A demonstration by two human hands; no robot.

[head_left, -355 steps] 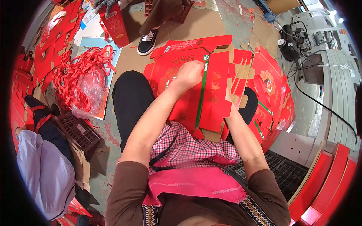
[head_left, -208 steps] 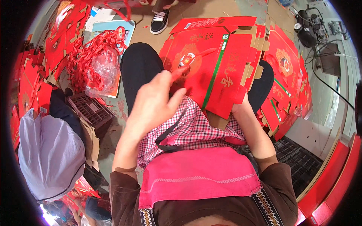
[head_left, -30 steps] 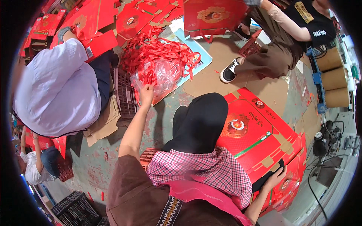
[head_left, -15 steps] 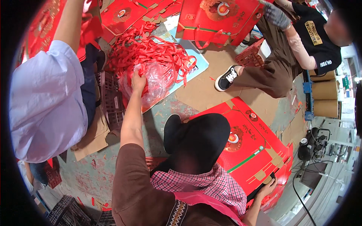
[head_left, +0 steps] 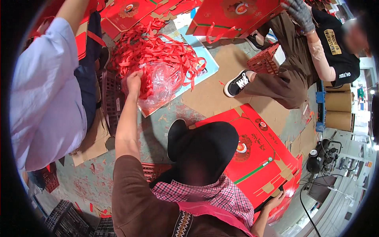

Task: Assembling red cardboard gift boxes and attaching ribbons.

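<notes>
My left hand [head_left: 134, 81] reaches forward to the near left side of a heap of red ribbons [head_left: 158, 49]. A crumpled clear plastic bag [head_left: 161, 79] lies against the ribbons beside it. The fingers are curled together, and what they pinch there is too small to make out. At the lower right my right hand [head_left: 275, 200] grips the near edge of a flat red printed box [head_left: 256, 158], close to its brown cardboard tabs. Part of that box is hidden behind a dark rounded shape and pink checked cloth on my body.
On the right a person's grey-gloved hand [head_left: 299, 15] holds another red box [head_left: 237, 17]. A person in a light blue shirt [head_left: 47, 94] stands at the left. A dark plastic crate [head_left: 110, 98] is beside the ribbons, and a red basket [head_left: 263, 59] is at the right.
My left hand has moved a little left and up along the ribbon heap. My right hand stays on the box edge. The gloved person's box has shifted slightly up.
</notes>
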